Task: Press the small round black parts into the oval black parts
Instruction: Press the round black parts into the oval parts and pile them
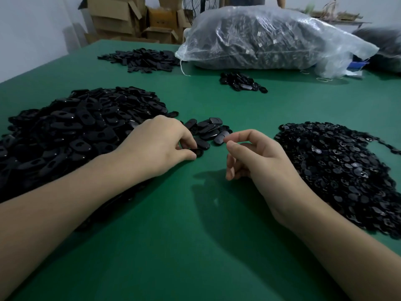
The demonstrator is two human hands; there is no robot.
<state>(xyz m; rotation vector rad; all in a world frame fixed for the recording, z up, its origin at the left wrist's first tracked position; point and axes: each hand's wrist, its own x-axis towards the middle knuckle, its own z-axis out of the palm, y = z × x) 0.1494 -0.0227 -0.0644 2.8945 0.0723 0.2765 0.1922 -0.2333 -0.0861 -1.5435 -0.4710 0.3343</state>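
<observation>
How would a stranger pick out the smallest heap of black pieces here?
Find the big clear plastic sack at the far side of the green table. Just in front of it lies the smallest heap, glossy and alone, unlike the flatter matte heap farther left.

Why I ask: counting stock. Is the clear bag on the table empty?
No, the bag bulges, packed with dark parts.

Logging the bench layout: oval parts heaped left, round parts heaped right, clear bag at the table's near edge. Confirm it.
Wrong on the bag: the clear bag lies at the table's far side, as the head view shows. The heaps are right: oval parts left, round parts right.
</observation>
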